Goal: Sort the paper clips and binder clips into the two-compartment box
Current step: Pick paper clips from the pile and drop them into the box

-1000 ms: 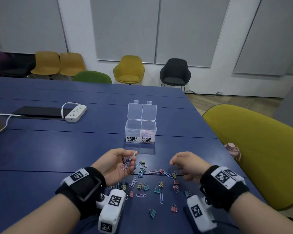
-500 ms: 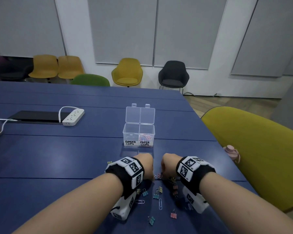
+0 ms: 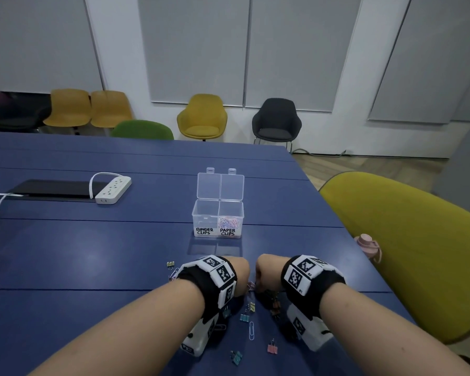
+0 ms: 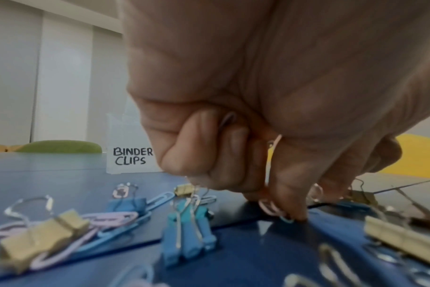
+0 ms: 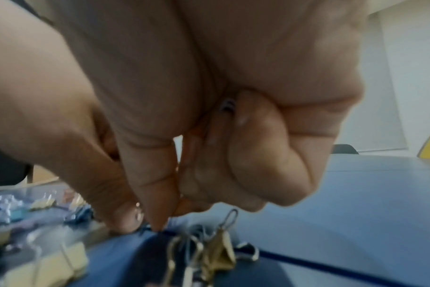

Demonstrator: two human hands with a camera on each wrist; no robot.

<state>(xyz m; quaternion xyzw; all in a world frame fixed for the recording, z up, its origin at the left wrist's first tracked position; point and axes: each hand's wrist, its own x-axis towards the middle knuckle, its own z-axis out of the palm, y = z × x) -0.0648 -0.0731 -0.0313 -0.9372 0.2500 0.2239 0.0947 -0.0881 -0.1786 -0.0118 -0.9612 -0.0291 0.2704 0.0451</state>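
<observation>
Left hand [image 3: 238, 272]: my fingers curl around a small bunch of paper clips [image 4: 270, 174], kept in the palm so I can gather more before travelling to the box.
Right hand [image 3: 266, 272]: thumb and fingertip [image 5: 157, 217] pinch down at a clip on the table [image 3: 92, 253]; a clip end shows inside my curled fingers.
Box [image 3: 217, 218]: open beyond my hands, lids up; pastel clips in the "PAPER CLIPS" side, the "BINDER CLIPS" side looks empty.
Binder clips [image 4: 187, 229]: scattered among loose paper clips under my wrists.
Hidden: both fingertips in the head view; the count in either palm; the right wrist view is blurred.
</observation>
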